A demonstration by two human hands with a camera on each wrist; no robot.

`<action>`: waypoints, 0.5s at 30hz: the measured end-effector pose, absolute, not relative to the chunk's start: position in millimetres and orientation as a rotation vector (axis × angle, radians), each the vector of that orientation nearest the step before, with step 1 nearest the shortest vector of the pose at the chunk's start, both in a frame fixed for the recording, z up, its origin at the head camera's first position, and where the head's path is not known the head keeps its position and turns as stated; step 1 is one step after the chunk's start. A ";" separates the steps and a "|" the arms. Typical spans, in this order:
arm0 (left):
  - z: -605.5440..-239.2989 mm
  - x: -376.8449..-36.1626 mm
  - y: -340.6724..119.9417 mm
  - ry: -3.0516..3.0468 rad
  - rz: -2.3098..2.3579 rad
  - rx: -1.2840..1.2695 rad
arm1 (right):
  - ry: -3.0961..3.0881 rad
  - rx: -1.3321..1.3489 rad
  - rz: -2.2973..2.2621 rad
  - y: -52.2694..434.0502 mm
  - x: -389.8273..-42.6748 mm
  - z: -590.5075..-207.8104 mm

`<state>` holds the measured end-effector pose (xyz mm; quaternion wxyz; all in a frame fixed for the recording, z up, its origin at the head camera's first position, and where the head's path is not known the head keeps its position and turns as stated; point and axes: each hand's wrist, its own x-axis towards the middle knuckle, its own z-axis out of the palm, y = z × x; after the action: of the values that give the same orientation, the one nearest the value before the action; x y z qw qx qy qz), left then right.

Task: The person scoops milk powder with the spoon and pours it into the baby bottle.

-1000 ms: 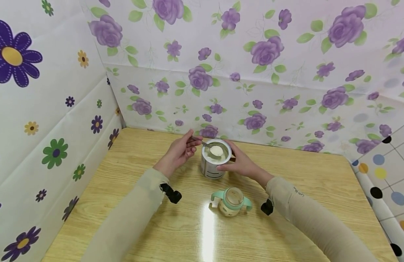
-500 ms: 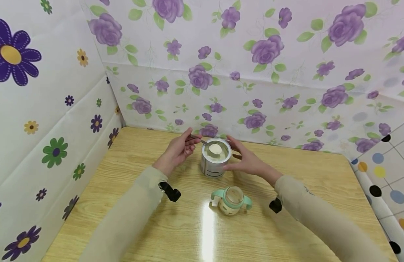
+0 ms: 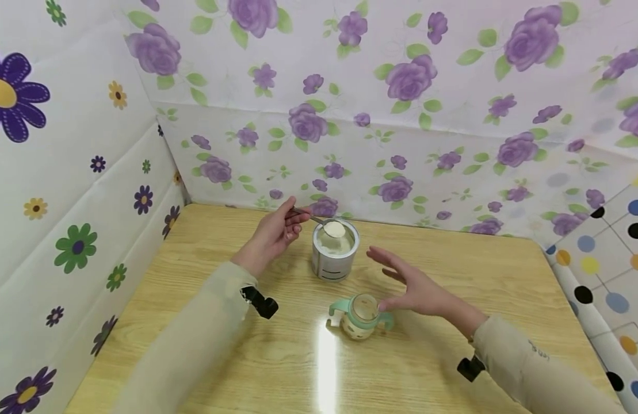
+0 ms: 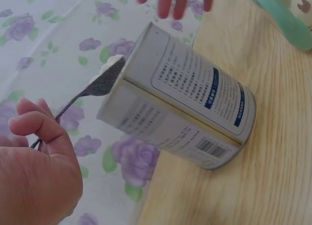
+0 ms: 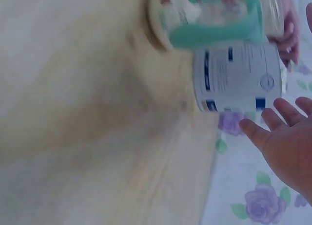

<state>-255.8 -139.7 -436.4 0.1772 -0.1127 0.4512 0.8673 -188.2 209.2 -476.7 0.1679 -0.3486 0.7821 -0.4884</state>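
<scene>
My left hand (image 3: 274, 233) pinches the thin handle of a metal spoon (image 4: 100, 84). The spoon's bowl carries a heap of white powder (image 3: 335, 229) and sits over the mouth of an open can (image 3: 333, 267), at its rim. More pale powder shows inside the can. My right hand (image 3: 419, 287) is off the can, fingers spread and holding nothing. It hovers by the right handle of a baby bottle (image 3: 361, 329), its thumb overlapping that handle in the head view. The bottle has two mint-green handles, no cap on its mouth, and stands upright in front of the can.
A light wooden table (image 3: 236, 356) bears the can and bottle. Behind it hangs a sheet with purple roses (image 3: 308, 123). A flowered sheet (image 3: 75, 190) borders the left, and a dotted cloth (image 3: 590, 282) the right.
My right hand has let go of the can and moved right and toward me, to beside the bottle. The left hand keeps the loaded spoon over the can, nearly still.
</scene>
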 end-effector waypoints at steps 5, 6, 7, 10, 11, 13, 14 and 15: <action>-427.8 -250.2 -141.6 1.300 2.448 -0.283 | 2.198 -1.042 -1.382 201.9 -168.2 -487.7; -426.3 -248.9 -141.6 1.297 2.449 -0.279 | 2.192 -1.047 -1.385 200.2 -165.0 -489.7; -425.0 -247.5 -141.8 1.291 2.450 -0.276 | 2.185 -1.045 -1.390 198.7 -162.0 -491.5; -422.1 -244.2 -141.7 1.282 2.447 -0.262 | 2.173 -1.038 -1.408 195.2 -155.4 -497.8; -421.2 -243.0 -141.6 1.282 2.446 -0.260 | 2.175 -1.035 -1.409 194.2 -153.7 -500.0; -419.7 -241.1 -141.0 1.291 2.442 -0.256 | 2.185 -1.012 -1.406 192.3 -150.7 -504.6; -418.9 -240.3 -140.5 1.298 2.441 -0.256 | 2.194 -1.006 -1.401 191.3 -149.4 -506.9; -418.1 -239.5 -140.1 1.301 2.443 -0.256 | 2.204 -1.004 -1.395 190.5 -148.2 -509.3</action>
<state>-239.5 -140.1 -418.1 0.1799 -0.0907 0.4603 0.8646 -148.2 190.5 -509.3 0.1725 -0.3538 0.7769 -0.4915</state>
